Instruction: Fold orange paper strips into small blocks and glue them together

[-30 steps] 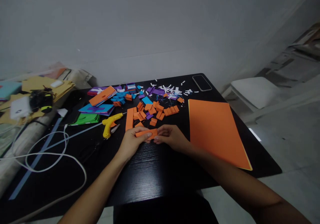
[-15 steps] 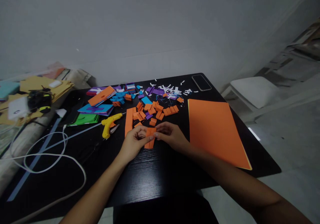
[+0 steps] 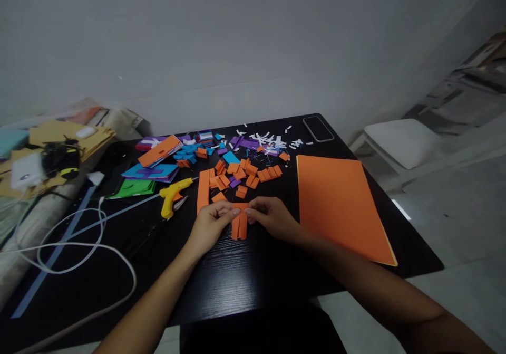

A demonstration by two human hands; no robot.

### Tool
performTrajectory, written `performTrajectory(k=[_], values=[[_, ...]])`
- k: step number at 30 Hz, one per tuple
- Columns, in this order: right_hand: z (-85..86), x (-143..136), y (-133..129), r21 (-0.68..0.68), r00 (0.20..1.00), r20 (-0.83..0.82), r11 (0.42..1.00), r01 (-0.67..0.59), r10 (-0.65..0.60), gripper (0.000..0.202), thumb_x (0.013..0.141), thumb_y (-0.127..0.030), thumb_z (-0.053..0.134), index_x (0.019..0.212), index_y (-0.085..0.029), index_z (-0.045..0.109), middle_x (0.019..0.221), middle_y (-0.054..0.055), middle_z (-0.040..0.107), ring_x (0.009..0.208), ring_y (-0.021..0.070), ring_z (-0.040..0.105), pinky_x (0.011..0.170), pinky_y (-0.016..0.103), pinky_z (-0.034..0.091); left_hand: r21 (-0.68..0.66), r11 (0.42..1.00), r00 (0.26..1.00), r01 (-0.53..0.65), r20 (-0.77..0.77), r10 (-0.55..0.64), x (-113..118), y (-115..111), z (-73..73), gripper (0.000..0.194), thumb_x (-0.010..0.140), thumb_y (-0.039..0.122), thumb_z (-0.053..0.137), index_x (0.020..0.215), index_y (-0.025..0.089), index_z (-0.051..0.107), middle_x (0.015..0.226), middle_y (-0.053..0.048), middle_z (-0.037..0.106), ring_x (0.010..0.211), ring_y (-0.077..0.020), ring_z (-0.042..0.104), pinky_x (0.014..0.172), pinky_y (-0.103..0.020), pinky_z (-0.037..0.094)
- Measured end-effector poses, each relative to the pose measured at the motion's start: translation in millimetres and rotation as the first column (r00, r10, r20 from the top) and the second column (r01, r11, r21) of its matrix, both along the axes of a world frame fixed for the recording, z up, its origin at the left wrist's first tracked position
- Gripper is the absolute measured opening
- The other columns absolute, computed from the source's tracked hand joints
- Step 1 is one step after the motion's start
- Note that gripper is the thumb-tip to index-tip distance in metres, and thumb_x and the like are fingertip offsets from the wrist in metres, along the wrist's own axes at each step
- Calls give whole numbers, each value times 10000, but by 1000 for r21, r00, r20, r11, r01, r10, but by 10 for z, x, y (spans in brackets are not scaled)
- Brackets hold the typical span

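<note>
A small folded piece of orange paper [image 3: 239, 225] is pinched between my two hands, just above the black table. My left hand [image 3: 211, 225] grips its left side, thumb on top. On its right side, my right hand [image 3: 271, 217] holds it between thumb and fingers. Creases run down the piece toward me. Just beyond my hands lie several small folded orange pieces [image 3: 242, 191] in a loose heap. A longer orange strip [image 3: 203, 188] lies beside my left hand's fingers.
To the left sit a yellow glue gun [image 3: 173, 195], a green packet [image 3: 136, 188] and a looping white cable [image 3: 103, 244]. Large orange sheets [image 3: 336, 206] lie at right. White paper scraps [image 3: 272, 142] and a phone [image 3: 318, 129] are at the back. A white stool [image 3: 401, 140] stands beyond the table.
The orange piece has shifted slightly right and toward me, and its folds show wider now. Both hands still pinch it, my fingers slightly repositioned.
</note>
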State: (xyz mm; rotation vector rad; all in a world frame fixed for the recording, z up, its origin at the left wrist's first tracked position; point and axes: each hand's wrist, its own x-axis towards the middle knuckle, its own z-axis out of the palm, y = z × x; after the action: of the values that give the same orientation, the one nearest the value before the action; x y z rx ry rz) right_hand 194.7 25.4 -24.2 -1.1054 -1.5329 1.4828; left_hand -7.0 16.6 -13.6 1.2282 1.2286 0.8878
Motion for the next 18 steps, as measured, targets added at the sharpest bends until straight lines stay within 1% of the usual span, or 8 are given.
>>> performTrajectory(k=[3,6,10,13,18], values=[[10,0,-4,24,1000,31,1000,0,-1,200,893,-310,657,739,-183,662,684,3,685,680,161,665,674,269,497,-8,1000,1000,-23,-7,23,6,1,-24,373,714,496,850,763,142,745,674,-15,722,602,-137,625,584,-228,450],[21,-1,-5,32,999,54,999,7,-8,188,891,-296,659,738,-189,656,681,3,686,684,165,667,672,269,499,-27,999,999,-43,-18,43,20,-1,-16,388,688,502,862,774,139,754,675,-22,728,608,-145,630,589,-234,453],[43,-1,-3,33,998,64,999,0,-2,179,897,-280,644,742,-191,659,686,6,688,688,167,666,677,271,505,-15,998,997,-69,-37,68,34,-14,8,377,698,500,853,730,142,737,629,-4,692,563,-122,578,557,-224,420],[49,1,0,30,998,63,1000,3,-5,173,896,-274,635,746,-191,661,685,2,683,685,165,662,679,273,506,7,997,996,-76,-46,76,36,-23,-1,363,711,486,848,729,141,737,615,5,672,554,-113,560,546,-218,404],[36,5,-2,46,997,76,999,-1,-2,178,897,-278,631,742,-193,656,681,-2,678,676,161,648,673,270,499,22,996,995,-86,-47,87,48,-35,-21,335,726,469,846,753,145,765,669,-20,723,597,-140,615,577,-233,461]])
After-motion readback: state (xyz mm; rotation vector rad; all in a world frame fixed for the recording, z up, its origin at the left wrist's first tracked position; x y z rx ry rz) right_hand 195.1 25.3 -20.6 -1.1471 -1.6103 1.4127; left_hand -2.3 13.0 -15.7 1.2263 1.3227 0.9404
